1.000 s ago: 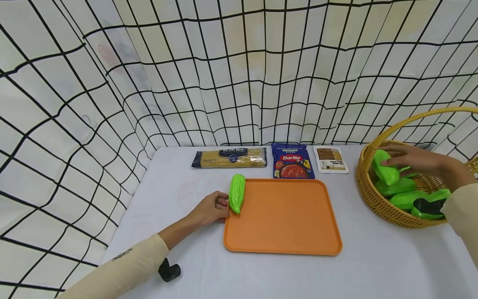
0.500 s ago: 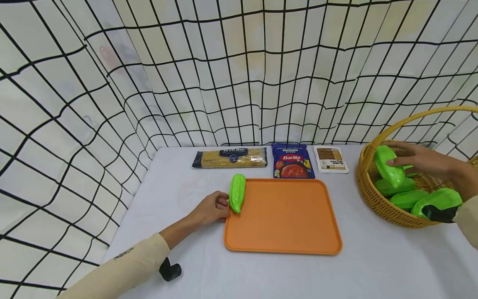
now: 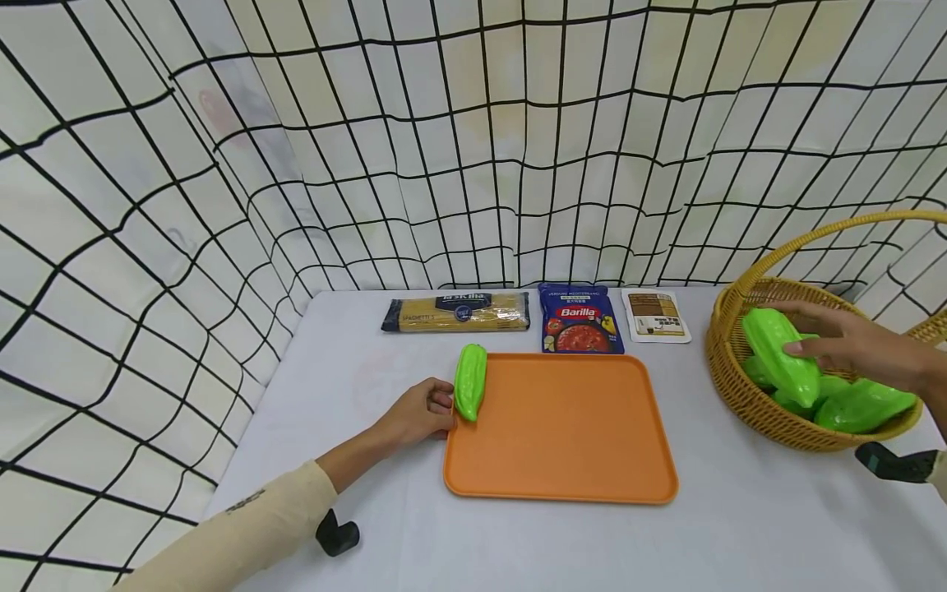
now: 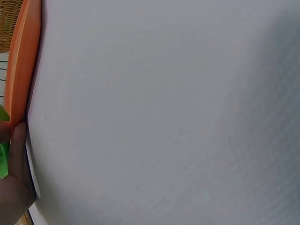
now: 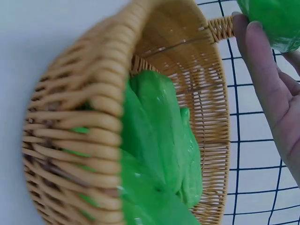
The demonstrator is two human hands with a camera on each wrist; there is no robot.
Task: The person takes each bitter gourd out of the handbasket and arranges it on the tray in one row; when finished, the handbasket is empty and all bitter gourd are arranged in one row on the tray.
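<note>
My right hand [image 3: 858,341] grips a long, ridged, glossy green vegetable [image 3: 784,358] over the wicker basket [image 3: 728,403]; its pointed end faces down toward the front. In the right wrist view that vegetable [image 5: 276,21] shows at the top right, above several more green vegetables [image 5: 161,126] lying inside the basket. My left hand [image 3: 416,415] pinches the left rim of the orange tray [image 3: 562,436], with the thumb over the edge and fingers along the outside in the left wrist view. Another green vegetable [image 3: 470,382] lies lengthwise along the tray's left side, by the left fingertips.
Behind the tray lie a spaghetti pack [image 3: 459,312], a blue Barilla sauce pouch [image 3: 580,319] and a small white-and-brown packet [image 3: 656,316]. The basket's tall handle [image 3: 806,238] arches over its opening. A white, black-gridded curtain [image 3: 473,164] hangs behind the white table [image 3: 518,547].
My right hand has lifted the green vegetable off the others in the basket and drawn it a little toward the front right. The left hand and tray have stayed in place.
</note>
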